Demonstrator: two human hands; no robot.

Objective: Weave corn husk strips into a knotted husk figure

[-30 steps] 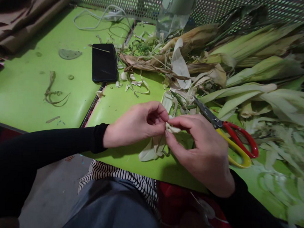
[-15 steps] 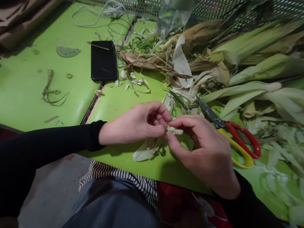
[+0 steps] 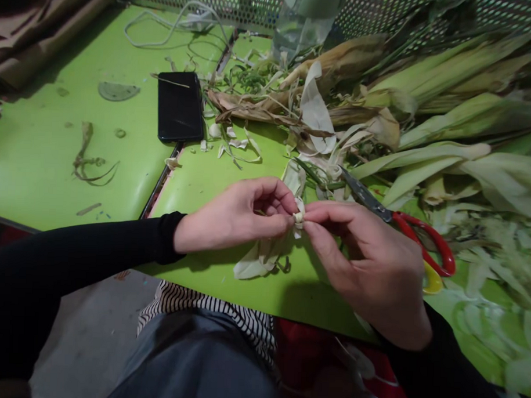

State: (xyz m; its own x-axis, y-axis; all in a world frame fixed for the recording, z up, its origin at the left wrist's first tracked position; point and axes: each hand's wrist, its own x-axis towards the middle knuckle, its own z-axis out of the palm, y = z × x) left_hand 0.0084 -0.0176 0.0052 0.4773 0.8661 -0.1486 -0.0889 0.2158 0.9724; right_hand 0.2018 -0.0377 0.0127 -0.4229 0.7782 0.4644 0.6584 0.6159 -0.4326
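Observation:
My left hand (image 3: 239,216) and my right hand (image 3: 368,263) meet over the green table (image 3: 44,156), fingertips pinched together on a small pale piece of corn husk (image 3: 298,217). Longer pale husk strips (image 3: 259,260) hang from the pinch down onto the table under my left hand. Both arms wear black sleeves. Scissors with red and yellow handles (image 3: 424,251) lie just right of my right hand, blades pointing up-left.
A black phone (image 3: 180,106) lies at the back left beside a gap between two table tops. A heap of corn ears and husks (image 3: 447,112) fills the back right. A white cable (image 3: 176,24) and perforated metal screen (image 3: 385,14) run along the far edge.
Both hands have rolled the husk piece tighter between the fingertips; my right hand shifted slightly right and lower, covering more of the yellow scissor handle.

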